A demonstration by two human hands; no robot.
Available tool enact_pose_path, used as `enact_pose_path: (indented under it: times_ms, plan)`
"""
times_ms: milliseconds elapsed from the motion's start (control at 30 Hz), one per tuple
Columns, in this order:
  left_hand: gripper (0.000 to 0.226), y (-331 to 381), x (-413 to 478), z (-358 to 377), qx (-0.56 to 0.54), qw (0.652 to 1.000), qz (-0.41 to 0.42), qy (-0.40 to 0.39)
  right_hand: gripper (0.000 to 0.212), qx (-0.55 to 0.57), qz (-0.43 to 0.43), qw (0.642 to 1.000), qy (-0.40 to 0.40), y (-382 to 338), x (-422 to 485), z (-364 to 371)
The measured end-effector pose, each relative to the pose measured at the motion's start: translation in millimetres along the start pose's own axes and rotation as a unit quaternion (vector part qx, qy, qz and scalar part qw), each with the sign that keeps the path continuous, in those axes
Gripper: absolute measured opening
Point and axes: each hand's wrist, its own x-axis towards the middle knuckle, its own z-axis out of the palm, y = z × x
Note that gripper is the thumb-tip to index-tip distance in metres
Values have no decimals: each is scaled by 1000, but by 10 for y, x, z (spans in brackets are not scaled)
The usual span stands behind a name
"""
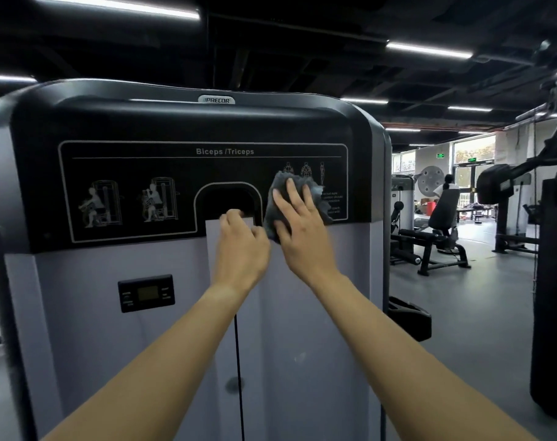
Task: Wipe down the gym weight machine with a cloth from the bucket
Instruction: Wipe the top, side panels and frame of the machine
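Note:
The weight machine (111, 313) fills the left and middle of the head view, with a black "Biceps/Triceps" panel (143, 122) above a pale grey shroud. A crumpled dark grey cloth (280, 189) lies flat against the panel's right part. My right hand (299, 224) presses it there with straight, spread fingers. My left hand (240, 243) is beside it, its fingers curled over the lower edge of the arched opening (228, 198) in the panel. The bucket is not in view.
A small black display (146, 293) sits low on the shroud, and a thin cable (238, 361) runs down its middle. To the right stand a black bench machine (436, 237) and a dark frame (554, 281) on grey floor. A person stands far back.

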Motion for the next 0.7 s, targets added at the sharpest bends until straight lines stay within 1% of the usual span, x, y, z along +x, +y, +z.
enact_pose_path:
  times_ms: [33, 100, 167, 267, 333, 400, 467, 567, 700]
  plan:
    - [31, 16, 34, 18, -48, 998, -45, -26, 53, 3, -8, 1000, 1, -36, 87, -23]
    - [23, 36, 79, 48, -102, 990, -89, -47, 53, -2, -22, 1000, 9, -49, 96, 9]
    - [20, 11, 85, 57, -132, 986, -92, -45, 55, -21, -39, 999, 17, 27, -121, 123]
    - [17, -89, 54, 101, -146, 985, -70, -59, 59, -59, -64, 996, 11, 195, -520, 295]
    - [21, -152, 43, 147, -150, 985, -65, -60, 59, -81, -87, 993, -1, 260, -536, 276]
    - [24, -166, 30, 186, -140, 987, -64, -47, 56, -93, -102, 990, -10, 246, -354, 168]
    - [24, -163, 9, 214, -119, 991, -57, -30, 53, -77, -83, 994, 1, 199, -100, 38]
    - [28, -171, 5, 213, -94, 994, -54, -33, 55, -18, -16, 999, 35, 179, 121, -59]
    - [31, -157, 1, 214, -95, 993, -52, -48, 57, 46, 82, 993, 72, 179, -229, 86]
